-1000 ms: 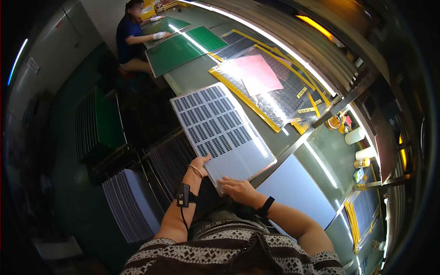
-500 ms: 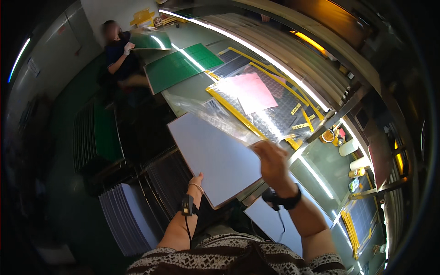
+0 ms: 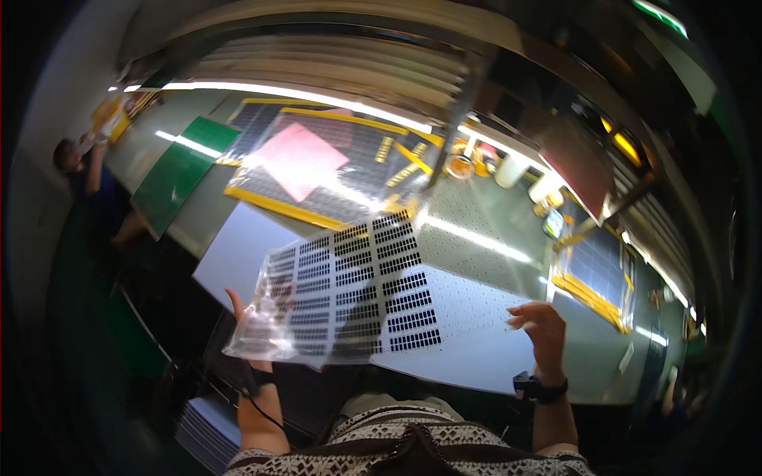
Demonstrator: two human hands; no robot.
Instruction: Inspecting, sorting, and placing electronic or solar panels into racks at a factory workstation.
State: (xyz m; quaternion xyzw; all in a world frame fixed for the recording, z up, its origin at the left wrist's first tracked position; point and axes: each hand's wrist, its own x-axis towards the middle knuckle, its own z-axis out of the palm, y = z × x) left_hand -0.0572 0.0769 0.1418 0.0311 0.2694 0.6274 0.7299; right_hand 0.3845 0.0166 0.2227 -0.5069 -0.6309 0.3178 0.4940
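1. Pinching a clear printed film [image 3: 357, 293] at its right-hand end with the right hand [image 3: 544, 332], fingers curled and drawn close together.
2. Reaching behind the film's left end with the left hand [image 3: 246, 319], thumb raised beside the lower edge of a tilted pale blue panel [image 3: 246, 250]; cannot tell, through glare, whether gripping panel, film or both.
3. Stretching the film slantwise between both hands, at the near side of the desk [image 3: 599, 357], with columns of small black blocks across much of it and fine dots toward its right end.
4. Overlapping, with the film's right part, a second pale panel [image 3: 464, 369]; cannot tell if touching.
5. Facing, beyond the film, a dark patterned sheet [image 3: 365, 174] edged in yellow, with a pink sheet [image 3: 298, 159] on top.
6. Flanked at left by a green board [image 3: 182, 170] and, farther off, a co-worker [image 3: 83, 166]; at right, by white bottles [image 3: 512, 170].
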